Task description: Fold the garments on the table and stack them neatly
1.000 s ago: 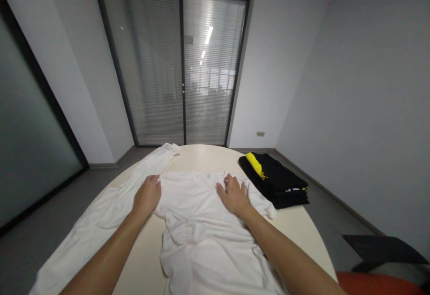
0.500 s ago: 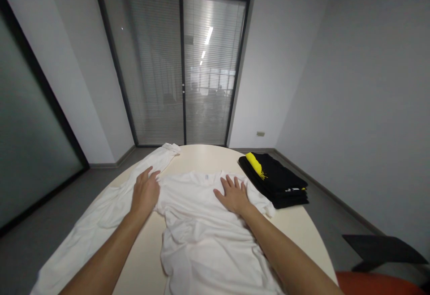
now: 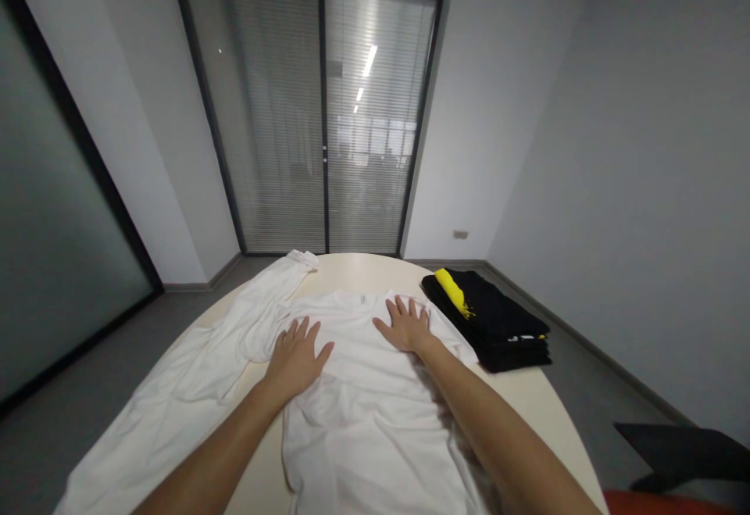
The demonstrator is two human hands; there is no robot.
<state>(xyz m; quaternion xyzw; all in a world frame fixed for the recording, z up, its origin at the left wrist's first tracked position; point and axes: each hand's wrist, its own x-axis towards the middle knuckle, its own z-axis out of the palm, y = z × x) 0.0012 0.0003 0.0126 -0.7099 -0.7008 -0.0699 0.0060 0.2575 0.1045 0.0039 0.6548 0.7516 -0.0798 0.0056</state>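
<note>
A white T-shirt (image 3: 375, 421) lies spread on the round table, its neckline and small label toward the far side and its lower part wrinkled. My left hand (image 3: 298, 359) rests flat on the shirt's left shoulder area, fingers spread. On the right shoulder near the neckline lies my right hand (image 3: 405, 325), also flat with its fingers apart. Neither hand grips the cloth. The shirt's near end runs out of the picture at the bottom, and my right forearm covers part of its right side.
More white clothing (image 3: 176, 390) lies in a long heap along the table's left edge. At the right stands a stack of folded black garments (image 3: 498, 312), the top one with a yellow print. A chair (image 3: 685, 452) is beyond the pale table's (image 3: 357, 269) right edge.
My left hand has moved right, from the left sleeve onto the shirt's left shoulder, and its fingers have spread. My right hand has shifted slightly away from me. The upper shirt looks smoother.
</note>
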